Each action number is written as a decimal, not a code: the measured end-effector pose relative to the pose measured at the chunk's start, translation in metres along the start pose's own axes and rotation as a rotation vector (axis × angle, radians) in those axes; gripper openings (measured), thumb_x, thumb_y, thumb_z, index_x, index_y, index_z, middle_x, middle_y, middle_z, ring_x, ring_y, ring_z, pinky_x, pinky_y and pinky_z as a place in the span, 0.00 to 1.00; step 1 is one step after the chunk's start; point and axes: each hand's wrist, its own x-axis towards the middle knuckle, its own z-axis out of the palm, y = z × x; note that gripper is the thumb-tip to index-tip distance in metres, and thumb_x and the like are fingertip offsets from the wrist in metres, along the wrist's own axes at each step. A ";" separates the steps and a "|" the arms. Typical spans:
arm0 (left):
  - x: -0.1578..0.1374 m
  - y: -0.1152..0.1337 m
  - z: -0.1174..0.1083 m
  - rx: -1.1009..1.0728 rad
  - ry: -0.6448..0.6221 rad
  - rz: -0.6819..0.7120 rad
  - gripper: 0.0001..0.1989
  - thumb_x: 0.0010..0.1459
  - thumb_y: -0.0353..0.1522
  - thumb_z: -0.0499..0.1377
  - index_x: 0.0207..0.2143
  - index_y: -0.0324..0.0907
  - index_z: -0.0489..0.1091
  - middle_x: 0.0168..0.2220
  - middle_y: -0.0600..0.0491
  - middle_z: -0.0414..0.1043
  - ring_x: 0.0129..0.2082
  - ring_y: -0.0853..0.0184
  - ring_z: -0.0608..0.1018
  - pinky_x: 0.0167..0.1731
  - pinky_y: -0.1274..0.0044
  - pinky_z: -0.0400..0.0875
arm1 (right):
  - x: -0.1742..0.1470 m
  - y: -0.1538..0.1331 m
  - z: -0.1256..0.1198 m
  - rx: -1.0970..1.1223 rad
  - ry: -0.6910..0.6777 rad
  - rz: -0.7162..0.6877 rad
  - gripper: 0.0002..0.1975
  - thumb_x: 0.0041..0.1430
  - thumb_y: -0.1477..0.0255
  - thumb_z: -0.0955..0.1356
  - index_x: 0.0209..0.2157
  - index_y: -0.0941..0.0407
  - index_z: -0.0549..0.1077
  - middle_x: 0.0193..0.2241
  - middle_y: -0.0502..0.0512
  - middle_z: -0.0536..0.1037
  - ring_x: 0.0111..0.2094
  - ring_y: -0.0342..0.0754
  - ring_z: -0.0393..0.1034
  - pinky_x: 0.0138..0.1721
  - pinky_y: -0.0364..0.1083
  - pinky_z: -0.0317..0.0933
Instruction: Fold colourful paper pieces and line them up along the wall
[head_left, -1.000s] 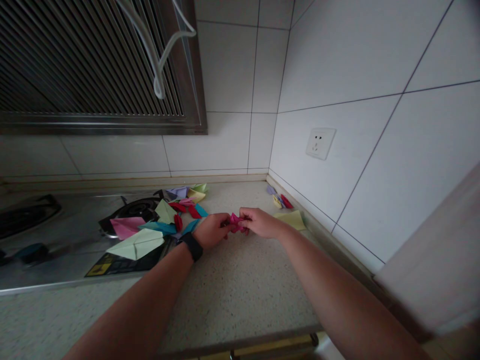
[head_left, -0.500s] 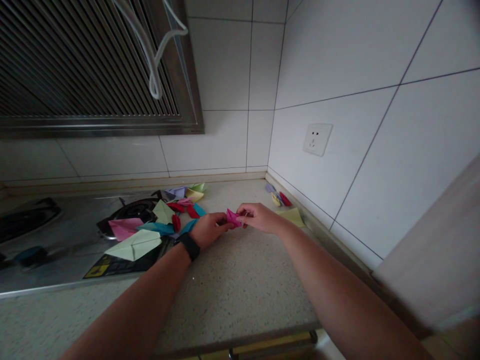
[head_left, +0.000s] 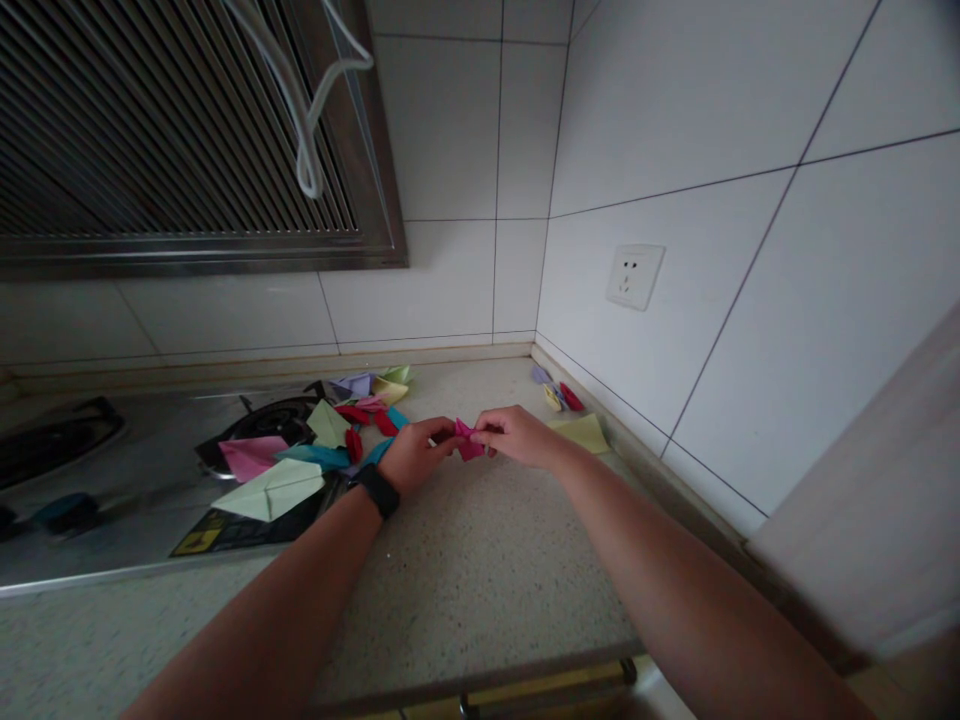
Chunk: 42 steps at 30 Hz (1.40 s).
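Between my two hands is a small folded piece of magenta paper (head_left: 470, 447), held just over the speckled countertop (head_left: 480, 560). My left hand (head_left: 417, 447), with a black band on its wrist, pinches the paper's left side. Thumb and fingers of my right hand (head_left: 511, 436) close on its right side. The fingertips cover part of the folds. Left of my left hand lies a heap of folded paper pieces, among them a pale green paper plane (head_left: 271, 490), a pink folded paper (head_left: 253, 457) and a blue one (head_left: 315, 457).
A gas stove (head_left: 142, 490) with the paper heap partly on it fills the left. Yellow sheets (head_left: 585, 433) lie by the right wall, with several small folded papers (head_left: 556, 390) behind. A range hood (head_left: 187, 140) with a hanging white cable (head_left: 307, 150) is overhead.
The magenta paper has turned a little between my fingers, and its lower part now shows more. My left hand has shifted slightly. The surrounding papers lie as before.
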 end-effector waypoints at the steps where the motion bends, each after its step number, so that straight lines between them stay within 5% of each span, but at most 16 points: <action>1: 0.001 -0.001 0.000 -0.007 0.007 -0.001 0.12 0.58 0.39 0.56 0.36 0.41 0.73 0.27 0.54 0.73 0.26 0.72 0.71 0.26 0.81 0.62 | 0.000 0.000 0.000 0.004 -0.001 0.002 0.11 0.58 0.64 0.66 0.30 0.58 0.73 0.22 0.50 0.75 0.23 0.41 0.68 0.26 0.39 0.57; 18: 0.004 -0.005 0.001 -0.137 -0.009 -0.107 0.12 0.55 0.38 0.57 0.37 0.39 0.71 0.30 0.52 0.74 0.27 0.71 0.72 0.26 0.80 0.65 | 0.003 0.002 0.001 0.048 0.097 -0.036 0.12 0.58 0.62 0.65 0.35 0.56 0.73 0.24 0.50 0.73 0.25 0.41 0.66 0.27 0.41 0.57; 25: 0.003 -0.012 0.001 -0.176 0.066 -0.192 0.14 0.55 0.40 0.57 0.38 0.39 0.71 0.29 0.53 0.72 0.25 0.72 0.70 0.24 0.81 0.64 | 0.007 -0.002 0.015 0.108 0.425 0.005 0.10 0.60 0.65 0.62 0.41 0.54 0.66 0.27 0.50 0.72 0.24 0.41 0.63 0.28 0.41 0.57; 28: 0.003 -0.014 0.000 -0.146 0.102 -0.236 0.15 0.54 0.41 0.57 0.37 0.39 0.71 0.29 0.53 0.72 0.24 0.71 0.71 0.23 0.80 0.63 | 0.006 -0.003 0.031 0.076 0.542 0.033 0.06 0.61 0.67 0.61 0.35 0.54 0.65 0.24 0.49 0.69 0.25 0.43 0.63 0.28 0.42 0.55; 38: 0.011 -0.020 0.004 -0.128 0.121 -0.249 0.17 0.55 0.42 0.57 0.40 0.40 0.72 0.33 0.50 0.75 0.29 0.67 0.73 0.28 0.78 0.65 | 0.016 -0.009 0.037 0.098 0.453 -0.009 0.01 0.56 0.72 0.62 0.31 0.54 0.65 0.20 0.47 0.67 0.22 0.42 0.60 0.25 0.41 0.51; 42: 0.011 -0.019 0.007 -0.148 0.113 -0.278 0.16 0.55 0.41 0.57 0.40 0.40 0.72 0.34 0.50 0.75 0.29 0.67 0.73 0.28 0.78 0.66 | 0.017 -0.006 0.033 0.144 0.513 -0.007 0.01 0.57 0.72 0.62 0.30 0.53 0.64 0.19 0.46 0.65 0.21 0.42 0.60 0.24 0.41 0.51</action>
